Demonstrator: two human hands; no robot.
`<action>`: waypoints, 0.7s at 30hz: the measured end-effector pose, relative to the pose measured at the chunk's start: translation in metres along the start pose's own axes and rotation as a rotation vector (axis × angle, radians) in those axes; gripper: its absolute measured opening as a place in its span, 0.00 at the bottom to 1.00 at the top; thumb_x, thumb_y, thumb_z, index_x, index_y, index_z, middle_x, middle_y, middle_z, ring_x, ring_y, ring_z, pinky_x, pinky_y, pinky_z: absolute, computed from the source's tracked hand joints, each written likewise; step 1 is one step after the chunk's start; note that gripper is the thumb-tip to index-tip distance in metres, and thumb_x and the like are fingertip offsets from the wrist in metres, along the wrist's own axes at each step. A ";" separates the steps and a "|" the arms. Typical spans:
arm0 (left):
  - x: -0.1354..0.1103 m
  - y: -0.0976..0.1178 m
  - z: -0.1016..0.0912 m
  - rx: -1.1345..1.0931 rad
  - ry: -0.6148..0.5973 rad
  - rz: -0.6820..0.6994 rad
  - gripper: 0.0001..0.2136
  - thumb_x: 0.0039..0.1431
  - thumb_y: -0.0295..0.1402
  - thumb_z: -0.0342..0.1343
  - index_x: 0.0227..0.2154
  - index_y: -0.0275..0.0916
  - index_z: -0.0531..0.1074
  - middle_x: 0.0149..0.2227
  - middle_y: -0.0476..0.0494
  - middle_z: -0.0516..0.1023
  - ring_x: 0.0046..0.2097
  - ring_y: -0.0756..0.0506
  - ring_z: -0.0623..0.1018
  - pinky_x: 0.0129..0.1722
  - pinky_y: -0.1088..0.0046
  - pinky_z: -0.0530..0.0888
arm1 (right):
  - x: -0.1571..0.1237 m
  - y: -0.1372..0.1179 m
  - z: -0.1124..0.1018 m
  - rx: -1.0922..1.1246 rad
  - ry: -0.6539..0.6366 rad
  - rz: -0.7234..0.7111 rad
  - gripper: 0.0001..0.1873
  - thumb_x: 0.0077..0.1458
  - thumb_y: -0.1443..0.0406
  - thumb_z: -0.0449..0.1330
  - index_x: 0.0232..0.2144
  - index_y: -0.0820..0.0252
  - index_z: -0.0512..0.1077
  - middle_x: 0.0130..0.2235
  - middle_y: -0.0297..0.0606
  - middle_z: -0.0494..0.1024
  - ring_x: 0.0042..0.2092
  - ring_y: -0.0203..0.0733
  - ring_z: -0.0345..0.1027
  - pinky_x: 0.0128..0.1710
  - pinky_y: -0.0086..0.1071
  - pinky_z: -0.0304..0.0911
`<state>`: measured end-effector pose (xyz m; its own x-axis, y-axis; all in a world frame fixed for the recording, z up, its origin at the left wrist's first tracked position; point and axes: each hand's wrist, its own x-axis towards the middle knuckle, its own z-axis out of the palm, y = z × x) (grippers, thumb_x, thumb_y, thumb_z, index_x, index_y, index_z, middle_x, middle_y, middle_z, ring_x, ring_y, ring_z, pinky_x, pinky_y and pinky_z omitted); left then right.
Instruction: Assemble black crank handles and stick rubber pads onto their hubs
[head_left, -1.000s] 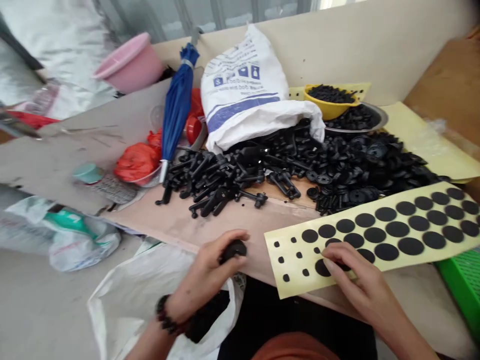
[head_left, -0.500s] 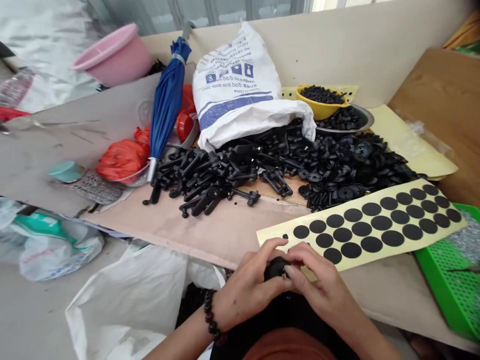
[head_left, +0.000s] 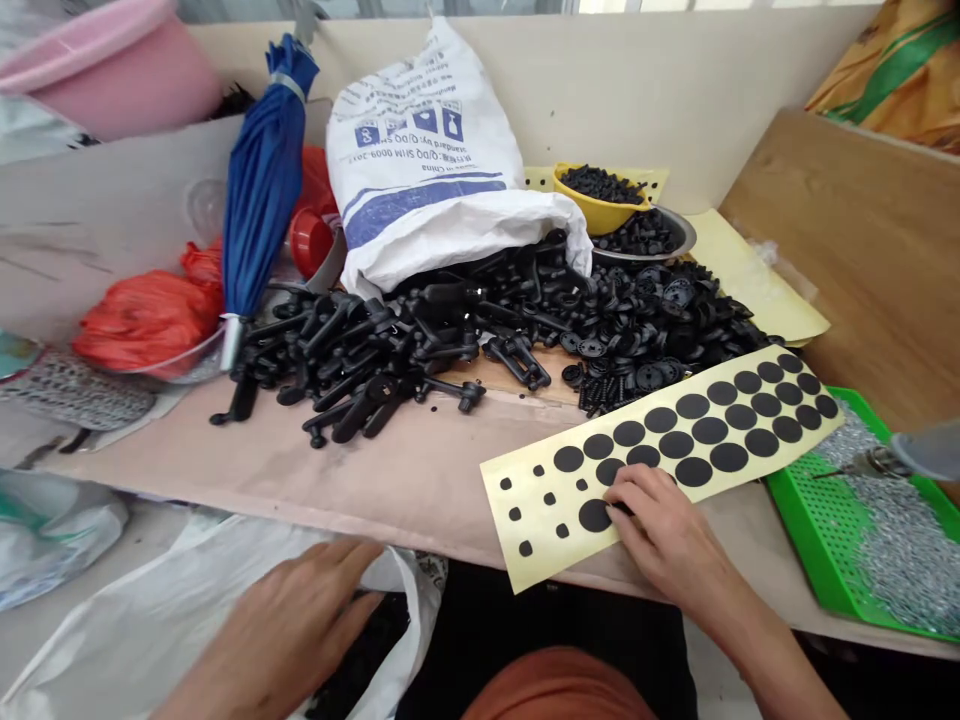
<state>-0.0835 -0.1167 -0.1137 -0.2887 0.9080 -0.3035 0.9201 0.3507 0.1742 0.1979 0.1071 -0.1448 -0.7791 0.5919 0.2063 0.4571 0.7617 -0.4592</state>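
Observation:
My left hand (head_left: 300,610) is over the mouth of a white sack (head_left: 97,640) at the table's front edge. Its fingers are stretched out, and nothing shows in them. Inside the sack lie black parts (head_left: 367,650), partly hidden by that hand. My right hand (head_left: 664,535) is at the yellow backing sheet (head_left: 491,480), its thumb and fingertips closed on the edge of a black round sticker (head_left: 622,508). Rows of black round stickers (head_left: 709,430) cover the sheet. Small black dots remain at its left end.
Behind lie heaps of black plastic arms (head_left: 360,360) and black discs (head_left: 667,310). A white printed sack (head_left: 427,130), a blue umbrella (head_left: 266,180) and a yellow bowl (head_left: 600,212) stand further back. At right, a green basket (head_left: 799,520) holds small metal pieces beside a screwdriver tip (head_left: 874,462).
My hands have parted from the black round part they held together. The left went down-left to the sack, the right to the sticker sheet. The black part is out of my hands. The view shifted right.

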 end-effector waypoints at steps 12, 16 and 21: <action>0.084 0.155 0.017 0.040 0.211 0.622 0.06 0.61 0.30 0.47 0.41 0.40 0.65 0.44 0.44 0.69 0.41 0.41 0.67 0.37 0.62 0.67 | -0.010 -0.009 0.013 -0.051 0.082 0.000 0.07 0.58 0.72 0.48 0.34 0.60 0.65 0.41 0.43 0.68 0.40 0.45 0.61 0.39 0.39 0.60; 0.085 0.150 0.020 0.018 0.218 0.622 0.08 0.62 0.30 0.45 0.43 0.41 0.64 0.45 0.44 0.68 0.41 0.42 0.67 0.38 0.62 0.66 | -0.010 -0.008 0.010 -0.069 0.098 -0.007 0.07 0.58 0.72 0.49 0.37 0.61 0.66 0.42 0.44 0.68 0.43 0.46 0.61 0.41 0.39 0.61; 0.085 0.150 0.023 -0.007 0.217 0.621 0.08 0.62 0.30 0.46 0.43 0.40 0.65 0.46 0.43 0.68 0.42 0.41 0.66 0.39 0.62 0.65 | -0.001 -0.011 0.011 -0.199 0.039 0.027 0.08 0.57 0.73 0.48 0.30 0.62 0.65 0.38 0.46 0.68 0.38 0.46 0.60 0.37 0.41 0.60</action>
<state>0.0356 0.0077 -0.1350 0.2479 0.9675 0.0507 0.9315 -0.2524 0.2621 0.1892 0.0949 -0.1494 -0.7501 0.6194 0.2318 0.5561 0.7804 -0.2859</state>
